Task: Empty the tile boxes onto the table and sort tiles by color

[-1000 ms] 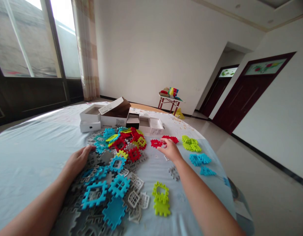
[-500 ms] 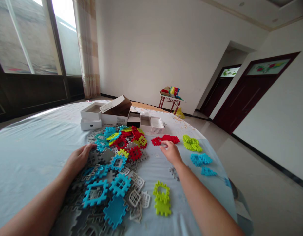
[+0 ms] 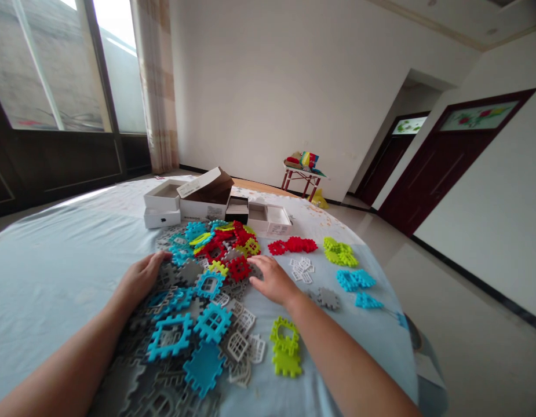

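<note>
A heap of plastic interlocking tiles (image 3: 207,289) in blue, grey, white, red and lime lies on a round table with a pale blue cloth (image 3: 54,272). My left hand (image 3: 141,277) rests flat on the heap's left side, fingers spread over grey and blue tiles. My right hand (image 3: 272,279) lies palm down at the heap's right edge, fingertips by a red tile (image 3: 238,269), holding nothing. Sorted groups lie to the right: red tiles (image 3: 294,245), lime tiles (image 3: 339,253), blue tiles (image 3: 353,280), white tiles (image 3: 301,269), a grey tile (image 3: 327,298). Two lime tiles (image 3: 285,350) lie near my right forearm.
Several open white cardboard boxes (image 3: 207,202) stand at the far side of the table. The table's right edge (image 3: 398,324) drops to a tiled floor. A small red-legged table with coloured items (image 3: 303,169) stands by the far wall. Dark doors (image 3: 445,156) are on the right.
My right hand has drawn back from the red group and moved left to the heap's right edge. The red tiles stay where they were. My left hand has barely moved.
</note>
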`<action>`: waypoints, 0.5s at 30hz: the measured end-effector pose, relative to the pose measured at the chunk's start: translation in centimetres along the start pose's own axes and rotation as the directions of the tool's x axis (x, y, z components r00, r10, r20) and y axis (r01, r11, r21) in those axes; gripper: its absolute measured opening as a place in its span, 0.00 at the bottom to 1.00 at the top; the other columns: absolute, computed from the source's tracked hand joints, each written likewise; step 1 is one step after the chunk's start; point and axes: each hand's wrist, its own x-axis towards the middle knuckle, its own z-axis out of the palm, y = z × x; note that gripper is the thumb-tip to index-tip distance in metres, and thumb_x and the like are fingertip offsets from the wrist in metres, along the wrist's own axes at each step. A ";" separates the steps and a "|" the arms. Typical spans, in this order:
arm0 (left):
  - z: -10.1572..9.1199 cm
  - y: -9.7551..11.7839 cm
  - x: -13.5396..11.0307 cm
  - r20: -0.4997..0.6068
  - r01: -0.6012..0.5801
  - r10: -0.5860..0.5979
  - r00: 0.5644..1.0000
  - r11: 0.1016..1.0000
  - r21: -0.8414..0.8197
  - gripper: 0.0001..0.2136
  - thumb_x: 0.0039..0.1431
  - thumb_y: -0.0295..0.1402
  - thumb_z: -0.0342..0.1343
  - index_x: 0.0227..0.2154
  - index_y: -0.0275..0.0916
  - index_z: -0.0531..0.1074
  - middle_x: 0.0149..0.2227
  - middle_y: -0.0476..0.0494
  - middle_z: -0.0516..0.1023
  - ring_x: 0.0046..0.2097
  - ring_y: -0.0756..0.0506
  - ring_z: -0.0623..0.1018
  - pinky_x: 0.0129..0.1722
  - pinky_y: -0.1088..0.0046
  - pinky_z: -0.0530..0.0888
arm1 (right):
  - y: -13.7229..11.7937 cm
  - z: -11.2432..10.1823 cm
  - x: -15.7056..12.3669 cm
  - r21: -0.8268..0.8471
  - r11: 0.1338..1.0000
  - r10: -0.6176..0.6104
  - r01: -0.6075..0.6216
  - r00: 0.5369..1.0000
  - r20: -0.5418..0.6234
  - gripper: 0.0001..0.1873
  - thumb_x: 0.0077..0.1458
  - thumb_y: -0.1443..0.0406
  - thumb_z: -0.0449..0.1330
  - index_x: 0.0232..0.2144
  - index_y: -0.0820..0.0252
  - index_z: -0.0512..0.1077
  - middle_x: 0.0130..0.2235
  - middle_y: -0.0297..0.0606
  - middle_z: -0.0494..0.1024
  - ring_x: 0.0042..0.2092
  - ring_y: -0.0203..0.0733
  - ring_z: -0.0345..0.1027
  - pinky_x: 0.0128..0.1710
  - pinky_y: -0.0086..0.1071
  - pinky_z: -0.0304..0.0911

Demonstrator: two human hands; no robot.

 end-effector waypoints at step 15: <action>0.0 -0.3 0.2 -0.004 -0.018 0.018 1.000 1.000 0.013 0.28 0.50 0.49 0.38 0.39 0.34 0.74 0.45 0.39 0.76 0.49 0.38 0.73 0.54 0.63 0.63 | -0.3 0.2 0.3 -0.119 0.993 0.020 -0.011 0.997 0.076 0.29 0.43 0.64 0.61 0.51 0.60 0.65 0.45 0.42 0.68 0.48 0.45 0.62 0.50 0.38 0.58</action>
